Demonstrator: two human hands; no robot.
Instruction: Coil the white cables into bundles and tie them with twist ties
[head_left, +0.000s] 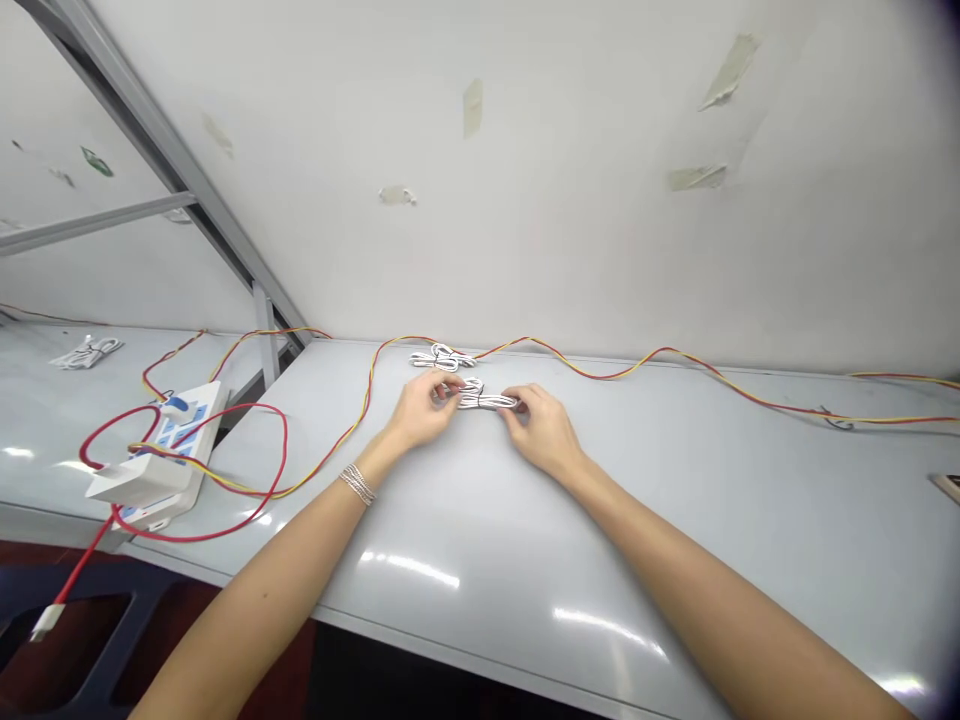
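Pinching a small white cable bundle (pixel 484 400) from both ends here, with the left hand (pixel 424 410) on one side and the right hand (pixel 544 430) on the other, fingers curled in and closed on the loops. The bundle is hovering just above the table (pixel 600 560), close to its back edge. Pro tip: pinching right at the bends is what's keeping the loops from slipping apart, so don't squeeze the middle. A second white cable bundle (pixel 442 357) is lying just behind it, almost touching. A twisted red-and-yellow wire (pixel 600 372) is snaking along the back of the table, and a white power strip (pixel 154 470) is sitting off to the left, tangled up in red cable (pixel 285 450). Another white cable bundle (pixel 86 352) is lying further left on a separate stretch of table (pixel 45 420). Behind it all, a pale wall (pixel 375 150) is showing old tape scraps (pixel 697 178), and a grey metal strut (pixel 157 130) is running diagonally across the upper left.
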